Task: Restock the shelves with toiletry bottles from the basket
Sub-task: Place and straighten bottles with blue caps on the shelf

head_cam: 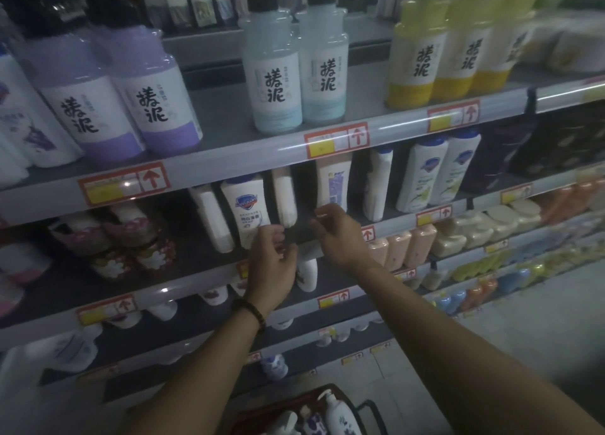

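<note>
My left hand and right hand are raised side by side with a small gap between them. Both have loosely curled fingers and hold nothing, at the front edge of the shelf. Just above my left fingertips a white bottle with a blue label stands tilted, and just above my right hand is a cream bottle; I cannot tell whether I touch either. The basket sits well below my forearms, with a white pump bottle upright in it.
</note>
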Tool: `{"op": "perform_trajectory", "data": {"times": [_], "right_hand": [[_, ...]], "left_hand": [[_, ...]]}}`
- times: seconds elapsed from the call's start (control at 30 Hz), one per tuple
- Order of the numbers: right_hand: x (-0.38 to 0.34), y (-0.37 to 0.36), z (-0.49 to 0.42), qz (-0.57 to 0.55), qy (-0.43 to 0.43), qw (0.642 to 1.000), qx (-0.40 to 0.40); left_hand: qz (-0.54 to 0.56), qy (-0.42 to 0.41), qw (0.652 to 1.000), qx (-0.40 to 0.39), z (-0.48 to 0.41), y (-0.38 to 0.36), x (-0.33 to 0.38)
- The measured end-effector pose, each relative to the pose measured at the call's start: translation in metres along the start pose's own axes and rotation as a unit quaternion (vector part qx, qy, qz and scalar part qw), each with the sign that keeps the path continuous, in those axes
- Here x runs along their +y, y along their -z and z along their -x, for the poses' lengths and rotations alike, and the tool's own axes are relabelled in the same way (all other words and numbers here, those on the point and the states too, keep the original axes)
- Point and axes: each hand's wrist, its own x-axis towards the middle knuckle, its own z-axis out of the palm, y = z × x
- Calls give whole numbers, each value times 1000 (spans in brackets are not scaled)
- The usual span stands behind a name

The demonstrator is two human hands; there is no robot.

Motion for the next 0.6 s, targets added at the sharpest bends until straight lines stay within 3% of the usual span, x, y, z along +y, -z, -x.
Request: {"op": "perform_trajectory", "data": {"times": [0.33,0.6], "right_hand": [[-2,46,36,117,-67,988,76],[9,85,20,136,-66,979,135]], "left_hand": [[57,-24,992,-114,6,-21,12],[51,-27,992,-110,4,-16,30]]}}
